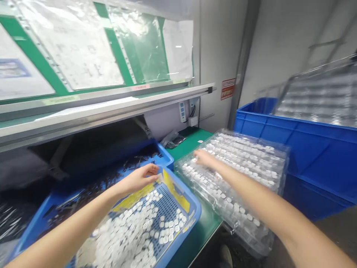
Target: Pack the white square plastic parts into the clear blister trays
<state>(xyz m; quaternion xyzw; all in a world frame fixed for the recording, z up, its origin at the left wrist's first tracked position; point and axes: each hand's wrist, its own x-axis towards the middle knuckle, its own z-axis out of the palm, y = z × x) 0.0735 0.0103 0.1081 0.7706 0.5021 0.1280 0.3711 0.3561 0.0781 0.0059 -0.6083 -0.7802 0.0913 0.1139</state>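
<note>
My left hand (pixel 142 177) hovers above a blue mesh basket (pixel 196 208), its fingers curled in toward the thumb. What those fingers hold, if anything, is hidden. Inside the basket lies a heap of small white square caps (pixel 170 225) with rounded corners. At the far left part of a clear plastic tray (pixel 267 238), my right hand (pixel 205 158) has its fingers pinched together and pointing down. A white cap shows right by the fingertips, but blur hides whether they grip it. Rows of similar white caps (pixel 240 212) fill much of the tray.
Behind the basket, a blue bin (pixel 167 158) holds many thin black parts (pixel 103 186). To the right stands a large blue crate (pixel 315 149) with clear trays (pixel 320 96) leaning in it. A metal-edged shelf (pixel 156 98) crosses above the green table (pixel 205 227).
</note>
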